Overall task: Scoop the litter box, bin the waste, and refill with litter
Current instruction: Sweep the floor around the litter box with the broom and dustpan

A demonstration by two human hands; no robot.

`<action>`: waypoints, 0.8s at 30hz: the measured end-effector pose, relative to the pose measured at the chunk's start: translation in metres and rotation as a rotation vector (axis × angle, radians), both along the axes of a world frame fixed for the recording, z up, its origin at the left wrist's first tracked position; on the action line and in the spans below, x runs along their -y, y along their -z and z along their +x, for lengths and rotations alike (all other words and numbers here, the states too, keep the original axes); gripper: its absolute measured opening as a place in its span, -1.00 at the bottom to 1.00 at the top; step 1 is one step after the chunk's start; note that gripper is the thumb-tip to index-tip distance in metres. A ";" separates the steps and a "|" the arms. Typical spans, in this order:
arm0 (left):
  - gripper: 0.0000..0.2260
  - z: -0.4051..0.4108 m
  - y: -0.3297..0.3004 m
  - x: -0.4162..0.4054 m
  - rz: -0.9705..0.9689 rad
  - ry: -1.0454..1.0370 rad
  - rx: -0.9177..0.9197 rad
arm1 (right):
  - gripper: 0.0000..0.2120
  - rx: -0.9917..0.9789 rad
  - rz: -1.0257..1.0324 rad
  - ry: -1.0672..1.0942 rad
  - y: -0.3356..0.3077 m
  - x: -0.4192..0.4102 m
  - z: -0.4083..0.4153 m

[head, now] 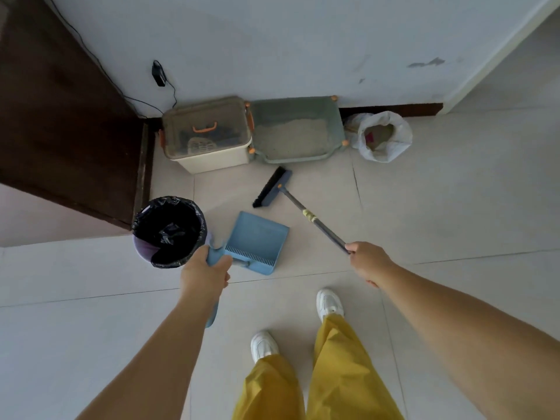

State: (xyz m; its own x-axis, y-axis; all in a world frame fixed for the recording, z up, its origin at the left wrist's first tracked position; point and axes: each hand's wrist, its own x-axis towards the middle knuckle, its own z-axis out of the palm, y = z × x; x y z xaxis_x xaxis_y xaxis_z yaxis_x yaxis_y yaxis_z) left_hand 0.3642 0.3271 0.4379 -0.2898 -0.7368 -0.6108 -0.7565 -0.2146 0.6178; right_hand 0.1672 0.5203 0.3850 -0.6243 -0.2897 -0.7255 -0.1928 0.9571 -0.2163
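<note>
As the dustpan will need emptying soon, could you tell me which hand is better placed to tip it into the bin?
Left, probably. The left hand already grips the dustpan handle, right beside the bin. The right hand holds the broom handle, farther away.

Dustpan handle (213, 259) mostly hidden under left hand (206, 275).

Head camera looks steeply down at floor (424, 207).

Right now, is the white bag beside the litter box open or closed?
Open. The white bag has its top rolled down, and brownish litter shows inside it. It stands right of the litter box.
</note>
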 end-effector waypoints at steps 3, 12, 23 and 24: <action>-0.90 -0.002 -0.002 -0.001 0.007 0.016 0.007 | -0.59 -0.019 -0.029 0.015 -0.003 -0.016 0.014; -0.88 -0.010 0.002 -0.007 0.015 0.034 0.032 | -0.59 0.056 -0.094 0.005 0.021 0.040 -0.010; -0.92 -0.027 0.002 -0.019 0.031 0.031 0.040 | -0.55 0.055 -0.059 0.257 0.035 -0.026 -0.013; -0.94 -0.029 0.001 -0.020 0.037 0.028 0.033 | -0.56 0.044 -0.069 0.288 0.032 -0.034 -0.011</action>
State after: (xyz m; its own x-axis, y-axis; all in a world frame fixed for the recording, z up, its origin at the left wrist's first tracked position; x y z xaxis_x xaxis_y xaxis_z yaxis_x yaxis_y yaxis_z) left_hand 0.3357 0.3474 0.4364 -0.2886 -0.7056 -0.6472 -0.7826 -0.2156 0.5841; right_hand 0.1563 0.5544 0.3529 -0.6560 -0.1554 -0.7386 0.0953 0.9537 -0.2853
